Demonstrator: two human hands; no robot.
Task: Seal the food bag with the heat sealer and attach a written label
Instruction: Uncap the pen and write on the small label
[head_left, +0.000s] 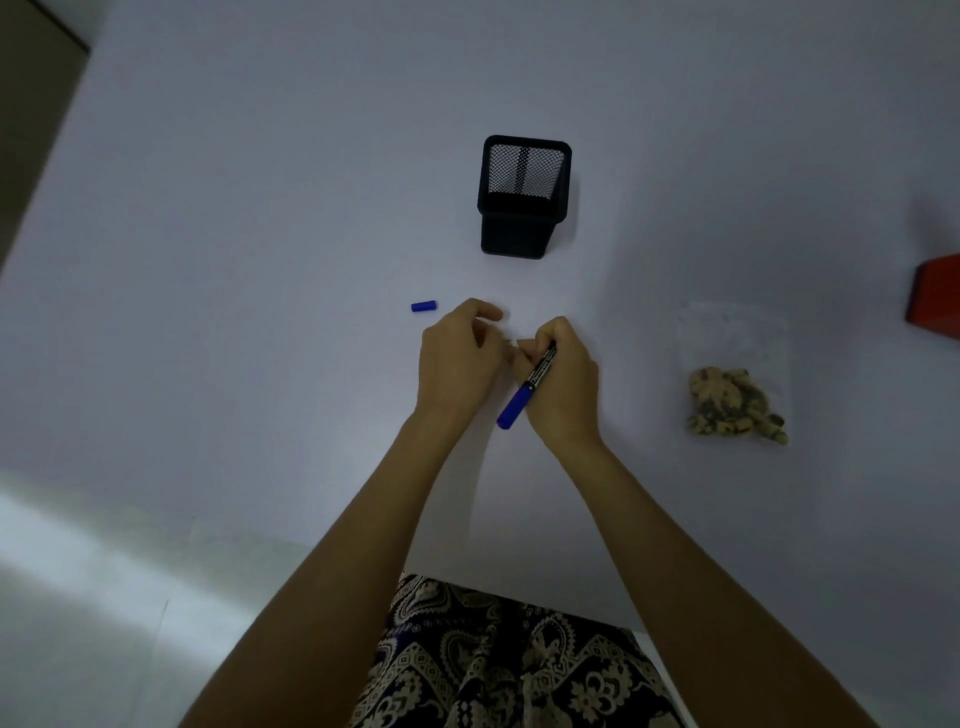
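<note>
— Where was the food bag (733, 374)?

— It lay flat on the white table (260, 260), well to the right of the hands. It was clear plastic, with a brownish, speckled lump of food (735, 405) bunched in its near end. Whether its top was sealed, I could not tell.

— And the marker (527, 387)?

— In the right hand (563, 387), which was curled tightly around it in a writing grip. The blue rear end pointed back toward the person, and the tip was hidden behind the fingers. Its blue cap (424, 306) lay alone on the table, just left of the left hand (457, 358).

— What was the left hand doing?

— It rested on the table just beside the right, fingers loosely bent and pressed down near the marker's tip. Whatever lay under them was hidden, so I could not say if it gripped anything.

— Anything else around?

— A black mesh pen holder (524, 197) stood upright beyond the hands. At the far right edge sat part of a red object (937, 296); too little showed to name it. Patterned fabric (498, 660) lay at the table's near edge.
</note>
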